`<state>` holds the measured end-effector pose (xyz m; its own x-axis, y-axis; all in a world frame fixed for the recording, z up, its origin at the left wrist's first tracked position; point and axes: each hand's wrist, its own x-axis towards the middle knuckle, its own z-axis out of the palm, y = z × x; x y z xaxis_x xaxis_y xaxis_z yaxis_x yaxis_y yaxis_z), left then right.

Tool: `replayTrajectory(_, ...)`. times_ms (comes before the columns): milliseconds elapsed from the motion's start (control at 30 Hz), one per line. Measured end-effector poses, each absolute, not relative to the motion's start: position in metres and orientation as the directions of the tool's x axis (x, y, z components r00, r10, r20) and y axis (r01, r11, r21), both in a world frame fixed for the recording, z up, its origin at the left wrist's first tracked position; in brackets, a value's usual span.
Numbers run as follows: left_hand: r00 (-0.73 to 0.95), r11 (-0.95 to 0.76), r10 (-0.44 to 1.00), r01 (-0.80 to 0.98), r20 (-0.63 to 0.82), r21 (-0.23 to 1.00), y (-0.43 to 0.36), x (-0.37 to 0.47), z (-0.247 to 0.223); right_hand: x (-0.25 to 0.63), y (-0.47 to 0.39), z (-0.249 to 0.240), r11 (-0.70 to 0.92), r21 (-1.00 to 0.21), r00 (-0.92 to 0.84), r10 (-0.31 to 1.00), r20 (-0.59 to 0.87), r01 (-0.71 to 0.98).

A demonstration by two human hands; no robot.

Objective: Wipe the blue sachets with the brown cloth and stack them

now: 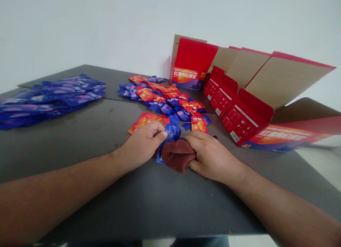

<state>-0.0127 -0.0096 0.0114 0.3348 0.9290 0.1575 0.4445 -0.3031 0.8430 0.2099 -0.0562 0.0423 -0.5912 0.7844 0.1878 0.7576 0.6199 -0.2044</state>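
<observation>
Grips one brown cloth (179,156) in the right hand (213,154), bunched, with fingers closed on its right end. Pinches what looks like one blue sachet (173,131) between thumb and forefinger of the left hand (145,142), just beyond the brown cloth and to its left, partly covered by the fabric. Holds the two hands apart from each other, one on either side of the brown cloth.

Has at least one red sachet (145,120) lying just past the left hand, beyond the brown cloth and to its left. Has one loose orange-red sachet (199,124) beyond the brown cloth and slightly to its right, just past the right hand.

Shows one mixed heap (170,92) of red and blue sachets farther beyond the brown cloth, too overlapped for counting. Shows one layered pile of blue sachets (58,92) well to the left of the brown cloth and beyond; cannot tell the number. Shows a row of open cartons (186,59) beyond the brown cloth and to its right, flaps raised; can count two printed fronts and three barcodes, but cannot tell the exact number of cartons. Shows a dark tabletop (106,204) under the brown cloth, and one pale wall (106,27) well beyond.
</observation>
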Motion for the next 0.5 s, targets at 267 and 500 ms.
replayTrajectory(267,0.336,-0.298,0.929,0.441,0.153,0.846,-0.0104,-0.0126,0.0129,0.2097,-0.0562,0.0421,0.62,-0.195,-0.593,0.784,0.183,0.76)
replayTrajectory(500,0.342,-0.346,0.918,0.446,0.201,0.825,-0.0092,-0.0126,0.0141,0.2082,-0.0577,0.0424,0.697,-0.227,-0.678,0.716,0.164,0.681)
